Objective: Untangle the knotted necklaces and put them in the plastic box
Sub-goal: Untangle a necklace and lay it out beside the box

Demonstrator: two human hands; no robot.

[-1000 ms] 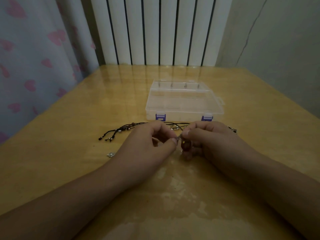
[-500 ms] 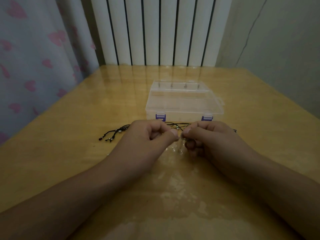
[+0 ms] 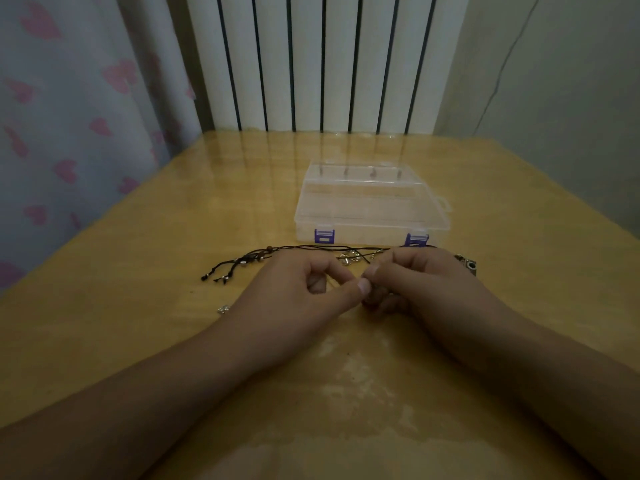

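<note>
Both hands meet over wooden table (image 3: 138, 341), little changed from half second ago; small silver charm (image 3: 223, 309) back in view beside left wrist. Left hand (image 3: 304, 289) and right hand (image 3: 415, 285), fingers curled, pinch same small knot of black cord necklaces (image 3: 242, 263), thumbs touching. Cord trails left, just before plastic box (image 3: 370, 206), latches closed. Judgement: untangling still under way, nothing boxed.

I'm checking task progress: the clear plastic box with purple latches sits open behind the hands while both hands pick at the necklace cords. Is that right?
Not quite: the head view shows the plastic box closed, lid down and both purple latches fastened. The rest holds: it sits behind the left hand and right hand, which pinch the necklace cords.
</note>
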